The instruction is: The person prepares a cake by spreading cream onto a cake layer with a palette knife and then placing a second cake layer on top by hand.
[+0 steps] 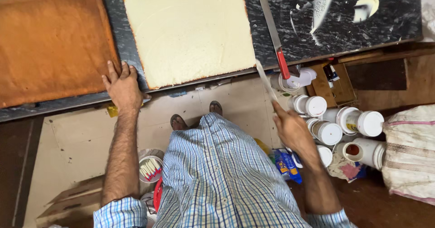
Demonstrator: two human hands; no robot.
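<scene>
A dark marbled counter (362, 33) runs across the top of the view, and two big sheet cakes lie flat on it. The brown sheet cake (50, 42) on the left keeps its baked crust. The pale sheet cake (190, 31) beside it shows a smooth cream-coloured top, so its crust looks already sliced off, while the brown one appears not yet trimmed; that is a judgement from the surfaces alone.

A long saw-like cutter with a red handle (273, 28) lies slanted on the counter just right of the pale cake, its red end over the counter edge.

Below the counter, white plastic jars (349, 128) crowd the floor on the right, near a cloth sack (410, 151).

The left hand (121, 87) rests open, fingers spread flat at the counter edge, touching the near corner of the brown cake. The right hand (290, 127) grips a thin knife (266, 80), its blade pointing up toward the pale cake's near right corner.
</scene>
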